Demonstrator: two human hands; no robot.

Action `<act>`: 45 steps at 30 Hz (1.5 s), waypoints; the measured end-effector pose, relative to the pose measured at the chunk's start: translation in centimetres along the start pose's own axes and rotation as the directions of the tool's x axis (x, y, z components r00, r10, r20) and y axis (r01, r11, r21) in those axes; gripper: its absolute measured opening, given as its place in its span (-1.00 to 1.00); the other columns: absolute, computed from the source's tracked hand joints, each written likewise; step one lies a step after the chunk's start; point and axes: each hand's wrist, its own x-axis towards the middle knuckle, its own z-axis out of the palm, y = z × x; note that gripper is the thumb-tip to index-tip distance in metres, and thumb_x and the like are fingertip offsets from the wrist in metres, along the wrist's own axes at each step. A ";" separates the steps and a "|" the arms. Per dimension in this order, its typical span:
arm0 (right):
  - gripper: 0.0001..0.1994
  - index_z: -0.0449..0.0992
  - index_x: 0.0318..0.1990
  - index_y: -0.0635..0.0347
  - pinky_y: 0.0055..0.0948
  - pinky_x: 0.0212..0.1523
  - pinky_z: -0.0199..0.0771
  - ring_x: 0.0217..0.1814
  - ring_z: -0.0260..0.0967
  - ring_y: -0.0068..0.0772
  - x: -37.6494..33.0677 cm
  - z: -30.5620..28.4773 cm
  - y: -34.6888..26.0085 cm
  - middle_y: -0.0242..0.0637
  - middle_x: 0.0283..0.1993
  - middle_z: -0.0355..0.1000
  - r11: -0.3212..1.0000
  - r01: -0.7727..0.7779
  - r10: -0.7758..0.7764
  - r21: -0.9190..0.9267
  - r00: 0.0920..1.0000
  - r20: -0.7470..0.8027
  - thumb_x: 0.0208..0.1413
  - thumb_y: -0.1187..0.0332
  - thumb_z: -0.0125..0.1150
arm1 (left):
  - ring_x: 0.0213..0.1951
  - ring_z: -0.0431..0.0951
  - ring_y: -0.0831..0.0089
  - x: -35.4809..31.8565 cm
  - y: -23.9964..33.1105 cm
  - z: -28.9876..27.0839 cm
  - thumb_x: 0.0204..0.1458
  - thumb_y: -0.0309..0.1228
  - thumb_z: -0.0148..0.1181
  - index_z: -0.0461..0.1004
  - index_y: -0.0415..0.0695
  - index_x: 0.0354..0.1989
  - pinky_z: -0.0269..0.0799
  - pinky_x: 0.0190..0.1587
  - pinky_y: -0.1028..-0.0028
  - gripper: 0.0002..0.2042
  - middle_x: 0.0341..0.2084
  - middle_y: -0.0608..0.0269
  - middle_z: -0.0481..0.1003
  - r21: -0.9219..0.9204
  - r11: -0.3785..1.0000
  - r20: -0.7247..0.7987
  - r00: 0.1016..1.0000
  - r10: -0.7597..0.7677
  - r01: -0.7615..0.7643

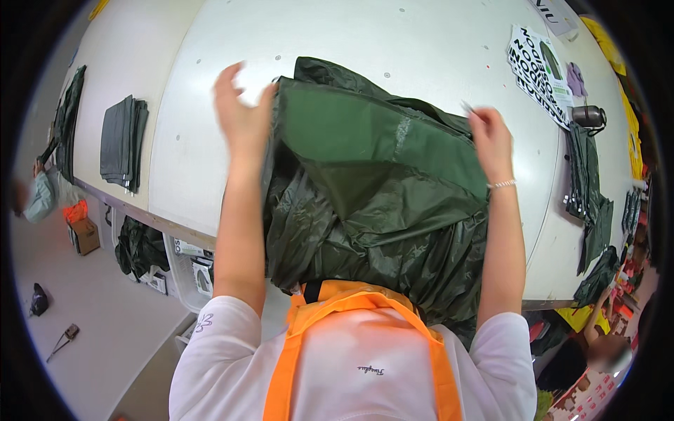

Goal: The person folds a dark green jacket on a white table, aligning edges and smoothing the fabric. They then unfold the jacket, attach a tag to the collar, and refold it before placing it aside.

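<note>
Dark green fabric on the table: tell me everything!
The dark green fabric looks thin, glossy, wrinkled, with a smoother panel bearing a pale streak. It lies bunched on the table, spilling over its near edge. The left hand is at the fabric's upper left corner, the right hand at its right edge.

- Dark green fabric (379, 203) (shiny, creased)
- Left hand (242, 119), spread: at the fabric's left edge
- Right hand (493, 144), pinching a thin pointed object (467, 107): fabric's right edge
</note>
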 end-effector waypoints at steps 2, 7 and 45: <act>-0.82 0.45 -0.32 0.26 -0.44 -0.34 0.37 -0.40 0.39 -0.40 -1.8 -3.9 9.9 -0.21 -0.41 0.45 0.969 -0.113 0.068 -0.218 0.977 -0.204 0.09 0.31 0.17 | -0.34 0.34 0.46 -0.8 -2.6 -1.9 -0.13 -0.43 0.32 0.38 -0.18 -0.02 0.27 -0.36 0.49 -0.56 -0.12 0.21 0.41 0.038 0.999 -0.033 0.999 -0.035 0.036; -0.80 0.47 -0.30 0.27 -0.31 -0.26 0.41 -0.34 0.43 -0.17 -10.4 -10.5 25.8 -0.13 -0.37 0.46 0.729 -0.482 0.269 -0.486 0.855 -0.443 0.08 0.29 0.17 | -0.12 0.45 0.29 -7.2 -1.8 -2.8 -0.12 -0.40 0.30 0.36 -0.10 0.06 0.39 -0.21 0.49 -0.51 0.01 0.10 0.38 -0.132 0.958 0.561 0.778 0.283 -0.253; -0.57 0.40 -0.03 0.26 -0.18 -0.07 0.33 -0.14 0.30 -0.02 -16.4 8.0 3.4 -0.08 -0.22 0.36 0.957 0.286 -0.244 -0.055 0.889 0.386 -0.10 0.31 0.23 | -0.38 0.50 0.14 -17.9 5.2 9.4 -0.08 -0.43 0.03 0.48 0.01 -0.05 0.44 -0.34 0.25 -0.65 -0.44 0.14 0.45 -0.189 0.911 0.787 0.498 0.363 -0.366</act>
